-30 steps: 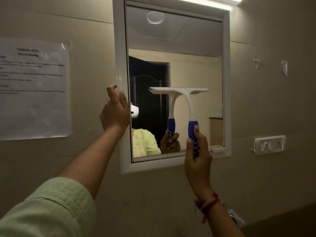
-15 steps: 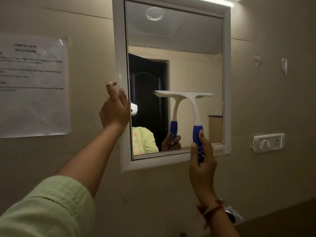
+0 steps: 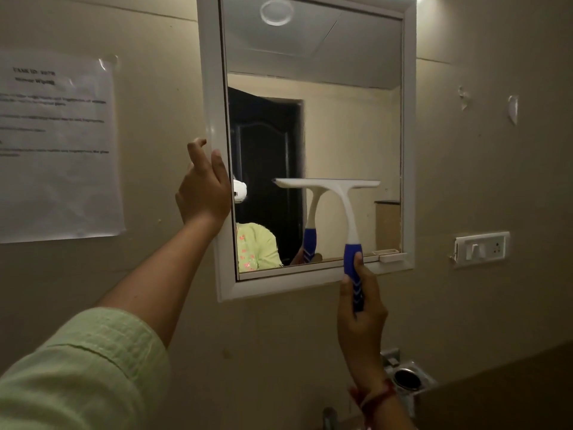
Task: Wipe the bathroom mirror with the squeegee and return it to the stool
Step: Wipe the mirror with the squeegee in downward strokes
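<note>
The white-framed bathroom mirror [image 3: 407, 150] hangs on the beige wall. A squeegee [image 3: 344, 200] with a white blade and blue handle rests flat on the lower half of the glass, blade level. My right hand [image 3: 359, 318] grips the blue handle just below the mirror's bottom edge. My left hand [image 3: 203, 189] holds the left side of the frame, thumb on its front and fingers curled behind the edge. The stool is out of view.
A printed paper sheet [image 3: 55, 144] is taped to the wall at left. A white switch plate [image 3: 482, 248] sits to the right of the mirror. A chrome holder [image 3: 406, 380] is fixed to the wall below, beside my right wrist.
The squeegee and my right hand have slid down the glass and slightly right. My left hand stays on the frame.
</note>
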A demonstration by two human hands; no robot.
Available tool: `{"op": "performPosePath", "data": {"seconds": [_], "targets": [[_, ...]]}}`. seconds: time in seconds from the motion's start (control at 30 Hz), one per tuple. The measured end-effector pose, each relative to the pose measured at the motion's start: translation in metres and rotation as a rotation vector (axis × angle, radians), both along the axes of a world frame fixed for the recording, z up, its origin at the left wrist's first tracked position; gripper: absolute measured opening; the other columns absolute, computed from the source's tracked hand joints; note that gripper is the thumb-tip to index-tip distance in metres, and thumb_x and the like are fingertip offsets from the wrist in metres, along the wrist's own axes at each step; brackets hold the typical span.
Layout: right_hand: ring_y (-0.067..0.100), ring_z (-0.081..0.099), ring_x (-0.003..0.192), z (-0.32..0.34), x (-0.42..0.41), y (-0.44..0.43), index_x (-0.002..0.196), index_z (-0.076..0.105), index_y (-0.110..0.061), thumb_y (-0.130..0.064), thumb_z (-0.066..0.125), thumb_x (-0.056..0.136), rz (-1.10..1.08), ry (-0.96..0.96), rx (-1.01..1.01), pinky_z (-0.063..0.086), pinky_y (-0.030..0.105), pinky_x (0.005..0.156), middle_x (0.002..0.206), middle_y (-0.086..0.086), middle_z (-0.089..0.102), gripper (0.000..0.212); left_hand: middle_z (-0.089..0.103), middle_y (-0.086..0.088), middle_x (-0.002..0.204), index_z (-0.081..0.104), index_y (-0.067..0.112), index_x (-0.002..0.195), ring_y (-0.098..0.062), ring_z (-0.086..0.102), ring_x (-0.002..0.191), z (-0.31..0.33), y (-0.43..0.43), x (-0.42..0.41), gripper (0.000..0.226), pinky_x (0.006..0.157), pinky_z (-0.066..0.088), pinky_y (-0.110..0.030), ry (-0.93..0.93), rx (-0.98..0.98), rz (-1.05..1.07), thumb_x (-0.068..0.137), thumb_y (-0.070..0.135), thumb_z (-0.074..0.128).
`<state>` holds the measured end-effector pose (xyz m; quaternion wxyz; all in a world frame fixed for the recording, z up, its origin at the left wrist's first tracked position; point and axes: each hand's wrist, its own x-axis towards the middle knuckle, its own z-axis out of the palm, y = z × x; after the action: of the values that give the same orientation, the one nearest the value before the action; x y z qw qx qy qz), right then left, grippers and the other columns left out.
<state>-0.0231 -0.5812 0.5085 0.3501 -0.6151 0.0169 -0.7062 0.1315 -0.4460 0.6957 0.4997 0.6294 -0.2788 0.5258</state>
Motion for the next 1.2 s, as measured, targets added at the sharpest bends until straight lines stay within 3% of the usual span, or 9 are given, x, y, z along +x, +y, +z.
{"op": "performPosePath", "data": {"seconds": [0.17, 0.27, 0.47, 0.6, 0.7, 0.8, 0.9, 1.03, 1.2], "targets": [[-0.001, 0.050, 0.055, -0.048, -0.005, 0.005, 0.127, 0.042, -0.043, -0.040, 0.048, 0.091, -0.017, 0.071, -0.013, 0.041, 0.006, 0.049, 0.074, -0.008, 0.055, 0.036, 0.065, -0.017, 0.093, 0.035, 0.009, 0.124, -0.036, 0.061, 0.079, 0.000, 0.000, 0.000, 0.040, 0.061, 0.033, -0.032, 0.006, -0.009, 0.011, 0.098, 0.037, 0.024], [-0.001, 0.048, 0.055, -0.075, -0.011, 0.011, 0.124, 0.044, -0.046, -0.029, 0.051, 0.090, 0.003, 0.111, 0.015, 0.040, 0.007, 0.049, 0.076, -0.011, 0.055, 0.039, 0.065, -0.017, 0.096, 0.035, 0.010, 0.125, -0.037, 0.062, 0.081, 0.001, -0.001, 0.000, 0.040, 0.062, 0.034, -0.032, 0.015, -0.010, 0.012, 0.098, 0.038, 0.023], [-0.005, 0.055, 0.063, -0.015, -0.011, 0.007, 0.126, 0.045, -0.023, -0.031, 0.048, 0.090, 0.031, 0.042, -0.003, 0.042, 0.003, 0.052, 0.084, -0.014, 0.058, 0.037, 0.065, -0.017, 0.093, 0.034, 0.011, 0.125, -0.037, 0.061, 0.079, 0.000, -0.001, 0.002, 0.041, 0.061, 0.034, -0.032, 0.015, -0.003, 0.014, 0.097, 0.038, 0.023], [-0.003, 0.053, 0.058, -0.036, -0.011, 0.006, 0.125, 0.043, -0.033, -0.021, 0.051, 0.091, 0.012, 0.084, -0.017, 0.042, 0.004, 0.049, 0.086, -0.023, 0.058, 0.037, 0.065, -0.017, 0.094, 0.033, 0.010, 0.125, -0.037, 0.061, 0.080, 0.001, 0.000, 0.001, 0.041, 0.062, 0.037, -0.033, 0.017, 0.016, 0.010, 0.097, 0.038, 0.022], [0.000, 0.050, 0.058, -0.082, -0.018, 0.008, 0.124, 0.041, -0.047, -0.008, 0.055, 0.087, -0.023, 0.166, -0.011, 0.042, 0.010, 0.048, 0.086, -0.023, 0.055, 0.056, 0.066, -0.017, 0.096, 0.033, 0.011, 0.125, -0.038, 0.061, 0.080, 0.001, -0.001, 0.001, 0.041, 0.064, 0.042, -0.036, 0.027, 0.014, 0.012, 0.097, 0.039, 0.022], [0.007, 0.053, 0.061, -0.090, -0.026, 0.012, 0.124, 0.041, -0.054, -0.024, 0.054, 0.086, 0.003, 0.179, 0.026, 0.046, 0.016, 0.048, 0.092, -0.020, 0.056, 0.051, 0.066, -0.016, 0.092, 0.033, 0.010, 0.126, -0.035, 0.062, 0.077, 0.000, -0.001, 0.001, 0.041, 0.061, 0.036, -0.032, 0.014, 0.003, 0.017, 0.097, 0.038, 0.022], [0.002, 0.052, 0.059, -0.063, -0.026, 0.011, 0.124, 0.045, -0.033, -0.037, 0.051, 0.091, 0.045, 0.140, 0.045, 0.043, 0.009, 0.049, 0.089, -0.018, 0.057, 0.035, 0.066, -0.014, 0.089, 0.033, 0.010, 0.126, -0.033, 0.062, 0.074, 0.000, -0.001, 0.001, 0.042, 0.061, 0.037, -0.031, 0.017, -0.001, 0.012, 0.097, 0.039, 0.021], [-0.003, 0.055, 0.063, -0.045, -0.022, 0.005, 0.126, 0.046, -0.014, -0.027, 0.054, 0.091, 0.043, 0.117, 0.043, 0.044, 0.006, 0.052, 0.091, -0.020, 0.057, 0.039, 0.065, -0.013, 0.086, 0.033, 0.009, 0.126, -0.030, 0.061, 0.071, 0.000, -0.001, 0.003, 0.044, 0.060, 0.038, -0.030, 0.009, -0.001, 0.001, 0.097, 0.039, 0.021], [-0.002, 0.058, 0.074, -0.097, -0.027, 0.014, 0.122, 0.043, -0.038, -0.005, 0.055, 0.087, 0.003, 0.170, 0.129, 0.048, 0.007, 0.059, 0.091, -0.008, 0.057, 0.049, 0.066, -0.014, 0.089, 0.034, 0.009, 0.126, -0.031, 0.062, 0.074, 0.000, -0.002, 0.002, 0.044, 0.061, 0.039, -0.029, 0.014, -0.007, 0.009, 0.097, 0.040, 0.020]]}}
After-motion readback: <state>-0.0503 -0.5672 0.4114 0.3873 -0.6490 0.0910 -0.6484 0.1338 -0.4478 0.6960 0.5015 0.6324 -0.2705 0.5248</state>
